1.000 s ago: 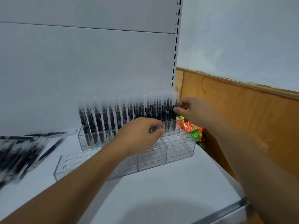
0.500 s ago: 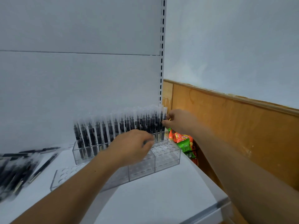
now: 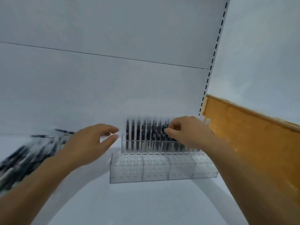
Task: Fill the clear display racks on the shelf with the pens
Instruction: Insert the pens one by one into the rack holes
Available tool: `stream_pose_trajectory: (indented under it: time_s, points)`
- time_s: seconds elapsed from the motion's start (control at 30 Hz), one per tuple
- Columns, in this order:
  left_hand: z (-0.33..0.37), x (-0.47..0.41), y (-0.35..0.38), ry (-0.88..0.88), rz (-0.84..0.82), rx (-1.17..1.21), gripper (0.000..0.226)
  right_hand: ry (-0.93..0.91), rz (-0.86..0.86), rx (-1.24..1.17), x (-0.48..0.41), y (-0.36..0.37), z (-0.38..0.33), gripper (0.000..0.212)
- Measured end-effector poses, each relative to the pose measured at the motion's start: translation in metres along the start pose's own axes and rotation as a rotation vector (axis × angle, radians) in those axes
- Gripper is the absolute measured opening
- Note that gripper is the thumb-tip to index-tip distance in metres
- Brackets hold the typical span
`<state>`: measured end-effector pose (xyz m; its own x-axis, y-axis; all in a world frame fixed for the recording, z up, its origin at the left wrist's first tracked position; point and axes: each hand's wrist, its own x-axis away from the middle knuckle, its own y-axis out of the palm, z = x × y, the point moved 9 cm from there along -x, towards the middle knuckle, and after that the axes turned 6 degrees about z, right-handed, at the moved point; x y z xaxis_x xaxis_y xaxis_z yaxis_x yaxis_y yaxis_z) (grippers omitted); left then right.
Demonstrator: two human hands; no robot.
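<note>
1. At the far left, a heap of loose pens (image 3: 24, 153) with dark barrels lies flat on the white shelf (image 3: 146, 205). It is heavily blurred, and single pens are hard to make out.
2. The left hand (image 3: 87, 146) reaches in over the right edge of that heap, palm down. Its fingers are relaxed and slightly bent, and its thumb and forefinger are spread apart with nothing held between them. The fingertips (image 3: 113, 129) are just beside the left end of the back rack; whether they touch its corner cannot be told.
3. The back rack (image 3: 128, 146), clear plastic, stands near the grey back panel (image 3: 113, 86). A row of dark pens (image 3: 138, 135) stands upright in it, from its left end across to the right hand.
4. The front rack (image 3: 162, 168), also clear and divided into four sections, sits just in front of the back rack and lower down. Rows of round holes are visible across its top.
5. The right hand (image 3: 186, 132) is among the upright pens at the right part of the back rack. Its fingers are curled in and its thumb tip is against the pens. Blur hides whether it pinches one.
6. A slotted upright (image 3: 211, 70) edges the back panel, and to its right there is a wooden panel (image 3: 251, 135).
</note>
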<state>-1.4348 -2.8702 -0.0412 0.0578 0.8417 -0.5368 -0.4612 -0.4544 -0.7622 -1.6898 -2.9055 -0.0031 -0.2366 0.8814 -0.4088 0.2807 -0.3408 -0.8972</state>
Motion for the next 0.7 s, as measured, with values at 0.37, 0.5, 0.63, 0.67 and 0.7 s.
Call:
stream_pose_trajectory:
  time_s: [0.37,0.5,0.63,0.67,0.7]
  points:
    - [-0.1,0.094,-0.046,-0.111,-0.021,-0.256,0.058,-0.424,-0.188,-0.173,0.016,0.09,-0.225,0.027]
    - [-0.113,0.11,-0.066,-0.126,0.087,-0.213,0.051,-0.453,-0.16,-0.196,0.03,0.12,-0.26,0.026]
    - [-0.136,0.121,-0.067,-0.214,0.094,-0.172,0.058,-0.415,-0.134,-0.31,0.042,0.138,-0.265,0.025]
    - [-0.144,0.122,-0.065,-0.258,0.079,-0.132,0.059,-0.409,-0.137,-0.331,0.044,0.141,-0.264,0.026]
    - [-0.148,0.121,-0.065,-0.286,0.071,-0.057,0.056,-0.402,-0.145,-0.358,0.045,0.144,-0.264,0.027]
